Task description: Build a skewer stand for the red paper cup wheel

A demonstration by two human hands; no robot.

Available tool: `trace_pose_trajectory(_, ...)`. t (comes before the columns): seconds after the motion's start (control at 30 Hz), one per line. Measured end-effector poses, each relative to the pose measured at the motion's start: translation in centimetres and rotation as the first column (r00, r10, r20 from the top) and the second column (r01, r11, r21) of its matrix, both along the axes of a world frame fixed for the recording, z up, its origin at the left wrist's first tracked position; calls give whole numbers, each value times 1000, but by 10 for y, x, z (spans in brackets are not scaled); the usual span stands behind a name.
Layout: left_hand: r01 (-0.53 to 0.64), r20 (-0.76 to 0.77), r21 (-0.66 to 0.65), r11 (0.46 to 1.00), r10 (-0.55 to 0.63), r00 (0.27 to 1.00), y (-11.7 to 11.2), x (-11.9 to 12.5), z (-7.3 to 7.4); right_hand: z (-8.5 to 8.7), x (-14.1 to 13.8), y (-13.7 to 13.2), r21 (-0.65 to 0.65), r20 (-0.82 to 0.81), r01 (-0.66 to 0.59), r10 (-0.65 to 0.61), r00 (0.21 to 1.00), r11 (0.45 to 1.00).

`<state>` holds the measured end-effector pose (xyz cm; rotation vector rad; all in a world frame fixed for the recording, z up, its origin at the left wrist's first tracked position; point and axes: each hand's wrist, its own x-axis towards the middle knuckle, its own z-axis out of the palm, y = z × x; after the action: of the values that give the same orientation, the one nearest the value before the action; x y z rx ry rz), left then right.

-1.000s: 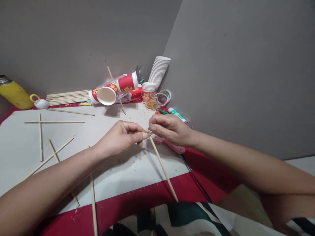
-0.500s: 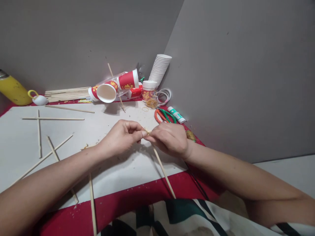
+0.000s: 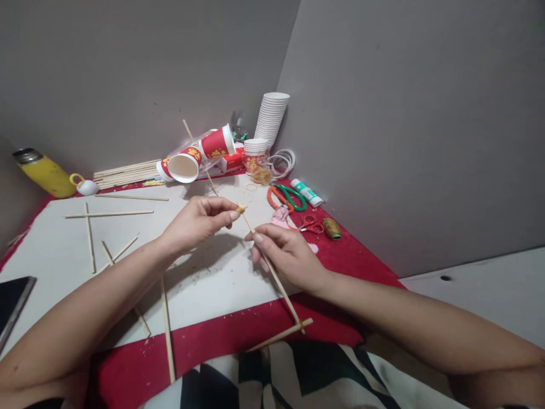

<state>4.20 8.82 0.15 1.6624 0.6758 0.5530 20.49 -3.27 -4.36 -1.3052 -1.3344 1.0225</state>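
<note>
Both hands on one stick

At the far left from where I stand, a dark device [image 3: 15, 307] pokes in at the edge. Behind it a yellow bottle [image 3: 46, 175] leans over, with a white cap [image 3: 88, 187] beside it. Next come a crossed pair [image 3: 110, 215] of sticks on the white sheet [image 3: 213, 289] and, near the wall, a bundle [image 3: 128, 173]. Red cups [image 3: 217, 143] lie tipped towards the middle.

The left hand [image 3: 200, 221] is closed, thumb and fingers pinching the stick's far end, where a yellow band [image 3: 240, 209] is wound. The stick [image 3: 279, 284] slants from there over the sheet towards the person's lap. The right hand [image 3: 285, 253] grips it lower down, thumb on top. Its near end, above the red cloth [image 3: 213, 335], crosses a second stick [image 3: 272, 338], with something brownish at the joint.

Beyond the right hand sit large scissors [image 3: 285, 197] with orange and green handles, then a tube [image 3: 306, 192], small red scissors [image 3: 314, 222] and, last, a brownish spool [image 3: 332, 228].
</note>
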Motion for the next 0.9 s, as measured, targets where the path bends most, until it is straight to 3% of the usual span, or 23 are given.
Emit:
trace_pose_trajectory(0.17, -58, -24, 28, 998, 58, 998, 6, 4, -7, -8, -12, 9, 22, -108, 118, -115, 988, 993)
trace_pose_trajectory(0.33, -95, -80, 48, 994, 99, 992, 16, 13, -15, -11, -14, 21, 9, -55, 203, -202, 978, 979)
trace_pose_trajectory(0.53, -50, -243, 269, 962, 118, 963, 35, 20, -30, -11, -12, 46, -234, 200, 162, -116, 973, 959)
trace_pose_trajectory(0.67, -78, -271, 311, 947, 167, 948, 45, 20, -36, -10, -9, 58, -275, 324, 161, -66, 944, 948)
trace_pose_trajectory(0.77, -159, -232, 362, 918, 254, 939, 49, 9, -26, -8, -6, 60, -259, 459, 166, -30, 888, 951)
trace_pose_trajectory(0.9, -256, -198, 471, 844, 384, 902, 45, -32, 4, -7, -2, 62, -194, 636, 158, 1, 771, 968)
